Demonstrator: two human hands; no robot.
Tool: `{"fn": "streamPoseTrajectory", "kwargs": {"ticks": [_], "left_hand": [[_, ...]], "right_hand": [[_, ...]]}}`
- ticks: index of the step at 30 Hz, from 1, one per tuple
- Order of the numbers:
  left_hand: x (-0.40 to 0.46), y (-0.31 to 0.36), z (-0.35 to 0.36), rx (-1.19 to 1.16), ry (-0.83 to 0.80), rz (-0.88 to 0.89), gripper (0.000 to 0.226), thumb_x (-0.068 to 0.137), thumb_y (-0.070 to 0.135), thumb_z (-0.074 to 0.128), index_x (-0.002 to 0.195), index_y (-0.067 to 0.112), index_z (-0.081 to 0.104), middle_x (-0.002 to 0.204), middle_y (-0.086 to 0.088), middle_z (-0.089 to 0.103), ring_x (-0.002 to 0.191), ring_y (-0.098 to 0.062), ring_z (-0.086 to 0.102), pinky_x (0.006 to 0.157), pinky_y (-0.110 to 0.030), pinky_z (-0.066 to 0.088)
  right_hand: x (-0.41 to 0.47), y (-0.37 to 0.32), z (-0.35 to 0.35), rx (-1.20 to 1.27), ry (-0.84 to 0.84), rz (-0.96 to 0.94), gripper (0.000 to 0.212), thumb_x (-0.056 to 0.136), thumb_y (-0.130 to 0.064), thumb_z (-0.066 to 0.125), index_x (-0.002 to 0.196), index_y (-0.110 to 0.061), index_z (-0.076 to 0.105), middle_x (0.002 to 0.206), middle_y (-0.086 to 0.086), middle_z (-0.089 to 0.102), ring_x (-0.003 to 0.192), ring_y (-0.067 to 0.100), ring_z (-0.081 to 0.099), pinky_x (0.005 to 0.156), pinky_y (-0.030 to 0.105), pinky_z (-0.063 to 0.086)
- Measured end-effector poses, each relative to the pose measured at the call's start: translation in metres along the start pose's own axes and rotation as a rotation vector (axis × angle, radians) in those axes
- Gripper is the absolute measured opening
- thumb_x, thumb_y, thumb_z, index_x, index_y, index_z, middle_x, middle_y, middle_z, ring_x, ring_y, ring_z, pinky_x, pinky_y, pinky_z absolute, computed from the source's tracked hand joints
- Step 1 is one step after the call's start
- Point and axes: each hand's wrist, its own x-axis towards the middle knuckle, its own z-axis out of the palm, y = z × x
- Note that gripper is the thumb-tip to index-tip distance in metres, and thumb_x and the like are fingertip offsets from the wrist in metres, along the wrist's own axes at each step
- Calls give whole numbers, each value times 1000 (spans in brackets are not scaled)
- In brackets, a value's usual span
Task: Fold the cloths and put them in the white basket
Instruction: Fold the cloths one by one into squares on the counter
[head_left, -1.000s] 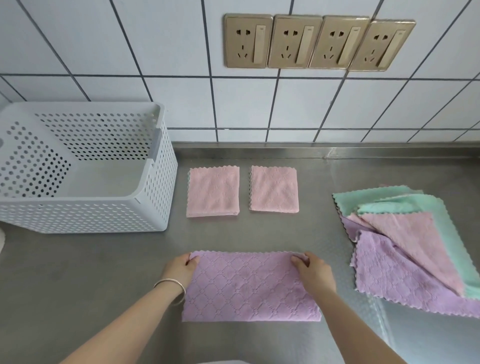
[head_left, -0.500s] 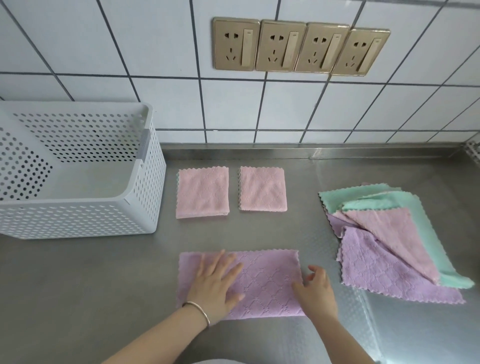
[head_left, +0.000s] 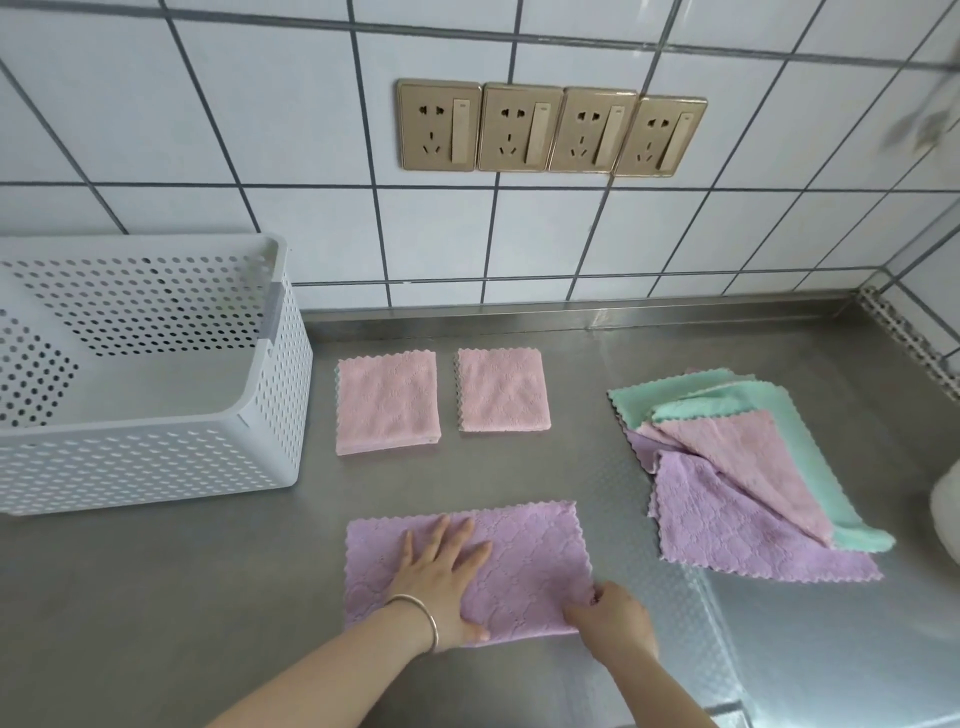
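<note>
Left hand (head_left: 441, 577) is pressing flat, fingers spread, on purple cloth (head_left: 524, 561) right of basket (head_left: 260, 415); right hand (head_left: 615, 618) is pinching its near-right corner.

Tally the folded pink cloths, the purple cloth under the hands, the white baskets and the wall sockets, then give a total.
Folded pink cloths: 2
Purple cloth under the hands: 1
White basket: 1
Wall sockets: 4
Total: 8

We see the basket (head_left: 156, 457) cut off at the left edge. A white thing (head_left: 946, 512) at the right edge is too cropped to name. A blurred grey shape (head_left: 919, 127) sits upper right. The right hand (head_left: 615, 618) hides its fingertips under the purple cloth (head_left: 524, 561).
</note>
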Motion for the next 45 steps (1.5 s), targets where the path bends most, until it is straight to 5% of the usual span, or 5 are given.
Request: {"fn": "streamPoseTrajectory", "kwargs": {"ticks": [4, 8, 20, 39, 45], "left_hand": [[-8, 20, -35, -589, 84, -82, 66, 84, 62, 43, 139, 26, 37, 149, 5, 33, 140, -17, 25, 113, -35, 21], [-10, 25, -62, -1460, 77, -277, 37, 79, 54, 58, 78, 18, 68, 74, -4, 67, 69, -22, 61, 66, -32, 47], [-41, -38, -37, -1207, 460, -531, 27, 87, 28, 50, 65, 13, 54, 71, -8, 55, 69, -32, 47, 65, -31, 36], [-58, -68, 5, -1185, 470, -768, 8, 86, 20, 59, 91, 24, 53, 89, -3, 62, 88, -24, 58, 75, -26, 37], [-55, -68, 8, -1189, 550, -801, 9, 85, 21, 61, 91, 24, 55, 86, -5, 64, 91, -27, 61, 74, -27, 38]], "right_hand": [[-18, -16, 8, -24, 416, -382, 13, 75, -18, 57, 76, -23, 45, 74, -4, 54, 69, 25, 59, 60, 30, 34], [-40, -44, 21, -120, 544, -934, 19, 57, -30, 53, 74, -27, 42, 66, -8, 53, 63, 17, 50, 60, 26, 27], [-32, -59, 84, -362, 296, -939, 84, 64, -23, 35, 145, -9, 22, 155, 7, 15, 130, 17, 34, 107, 31, 21], [-17, -54, 109, -540, 109, -1019, 97, 59, -27, 35, 148, -13, -1, 157, 1, -9, 145, 17, -8, 111, 37, 5], [-23, -53, 112, -563, 65, -1053, 90, 53, -46, 41, 140, -25, 31, 158, 1, 4, 146, 19, -3, 110, 38, 4]]}}
